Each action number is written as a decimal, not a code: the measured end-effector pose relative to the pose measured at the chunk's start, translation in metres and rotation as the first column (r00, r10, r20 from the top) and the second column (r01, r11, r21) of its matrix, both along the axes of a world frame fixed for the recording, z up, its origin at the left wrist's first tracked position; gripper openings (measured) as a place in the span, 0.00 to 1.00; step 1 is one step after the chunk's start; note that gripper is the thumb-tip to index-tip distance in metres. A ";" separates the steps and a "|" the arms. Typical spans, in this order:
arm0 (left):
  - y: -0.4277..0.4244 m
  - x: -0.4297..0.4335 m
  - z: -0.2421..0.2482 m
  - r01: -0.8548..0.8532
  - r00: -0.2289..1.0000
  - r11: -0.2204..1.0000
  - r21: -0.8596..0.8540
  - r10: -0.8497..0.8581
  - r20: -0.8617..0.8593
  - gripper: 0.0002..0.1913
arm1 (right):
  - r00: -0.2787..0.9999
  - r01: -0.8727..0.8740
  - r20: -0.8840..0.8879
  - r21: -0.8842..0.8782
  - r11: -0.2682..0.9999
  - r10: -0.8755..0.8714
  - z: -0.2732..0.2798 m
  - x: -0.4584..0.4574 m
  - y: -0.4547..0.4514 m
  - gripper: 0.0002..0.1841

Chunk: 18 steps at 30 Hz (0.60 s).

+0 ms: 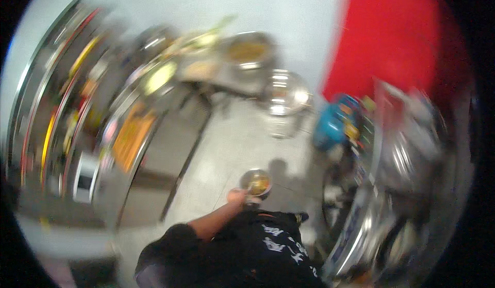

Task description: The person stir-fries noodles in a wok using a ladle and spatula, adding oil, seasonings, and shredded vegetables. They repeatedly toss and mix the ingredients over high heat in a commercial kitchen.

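My left hand [238, 196] reaches forward from a short black sleeve and grips a small round metal bowl [244, 180] at its near left side. Yellowish-orange food [258, 185] shows inside the bowl, too blurred to name. The bowl is held in front of my black shirt [239, 249], over the pale tiled floor [232, 141]. My right hand is out of view.
Left stands a metal counter with an orange board [133, 137], below shelves of blurred goods. Ahead are a large pot of brownish food [247, 52] and a shiny metal vessel [286, 93]. A blue gas cylinder [332, 122] and metal kitchen equipment [363, 226] stand right.
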<state>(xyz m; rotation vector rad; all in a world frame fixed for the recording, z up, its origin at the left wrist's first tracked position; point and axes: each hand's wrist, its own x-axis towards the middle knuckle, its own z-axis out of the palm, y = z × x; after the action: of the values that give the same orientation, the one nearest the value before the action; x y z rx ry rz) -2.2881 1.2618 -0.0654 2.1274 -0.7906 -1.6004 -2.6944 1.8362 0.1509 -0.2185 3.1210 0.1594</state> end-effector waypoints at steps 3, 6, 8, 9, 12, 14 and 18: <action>-0.009 0.058 0.008 0.015 0.998 0.997 -0.070 -0.010 0.067 0.22 | 0.921 -0.168 -0.373 -0.133 0.977 0.108 0.013 -0.013 -0.101 0.19; -0.032 0.107 0.032 -0.188 0.981 0.976 -0.111 0.181 -0.069 0.20 | 0.821 -0.454 -0.504 -0.293 0.841 0.268 0.007 0.038 -0.251 0.19; -0.054 0.136 0.050 -0.278 0.959 0.949 -0.150 0.266 -0.093 0.19 | 0.785 -0.619 -0.380 -0.449 0.644 0.490 -0.007 0.100 -0.375 0.19; -0.070 0.152 0.054 -0.310 0.950 0.928 -0.208 0.296 -0.097 0.18 | 0.790 -0.564 -0.193 -0.602 0.565 0.582 -0.020 0.141 -0.438 0.19; -0.113 0.182 0.074 -0.596 0.780 0.791 -0.141 0.528 -0.336 0.12 | 0.422 -0.381 0.335 -0.778 0.500 0.842 -0.056 0.291 -0.598 0.20; -0.141 0.206 0.082 -0.691 0.687 0.713 -0.121 0.594 -0.419 0.11 | 0.090 -0.265 0.315 -0.907 0.328 0.945 -0.080 0.396 -0.670 0.23; -0.188 0.257 0.088 -0.864 0.481 0.487 -0.130 0.721 -0.499 0.13 | -0.161 -0.018 0.338 -0.940 0.340 0.927 -0.111 0.543 -0.757 0.27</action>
<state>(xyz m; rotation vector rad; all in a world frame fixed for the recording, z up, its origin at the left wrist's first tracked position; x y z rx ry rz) -2.0314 1.0739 0.0228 1.4350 0.1145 -1.1161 -2.1516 1.0795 0.0400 -1.1987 1.2128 -0.8893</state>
